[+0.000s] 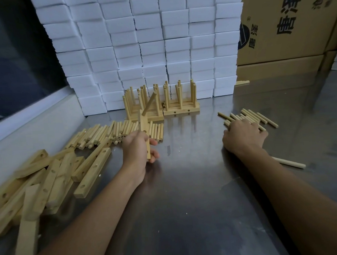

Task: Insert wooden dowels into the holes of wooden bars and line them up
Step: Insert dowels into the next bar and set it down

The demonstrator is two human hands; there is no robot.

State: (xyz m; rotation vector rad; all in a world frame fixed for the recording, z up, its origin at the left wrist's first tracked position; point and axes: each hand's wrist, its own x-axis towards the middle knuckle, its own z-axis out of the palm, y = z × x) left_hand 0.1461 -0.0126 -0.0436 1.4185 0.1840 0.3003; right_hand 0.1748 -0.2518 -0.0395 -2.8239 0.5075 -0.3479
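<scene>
Left hand [139,148] grips an upright pale wooden bar [145,134] with one slanted dowel [149,104]. Right hand [243,134] rests on loose pale dowels [252,118] lying far right on the bench [187,185]; its grip is unclear.

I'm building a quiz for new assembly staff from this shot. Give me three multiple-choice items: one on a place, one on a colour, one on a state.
1. Where do the finished bars with upright dowels stand?
A. By the foam blocks
B. On the cardboard box
C. In the person's lap

2. What colour are the stacked foam blocks?
A. White
B. Green
C. Red

3. What is the left hand doing?
A. Resting flat
B. Holding a bar
C. Pointing

Key: 1 A, the finished bars stand at the foot of the foam blocks. 2 A, all look white. 3 B, the left hand has its grip on a bar carrying one dowel.
</scene>
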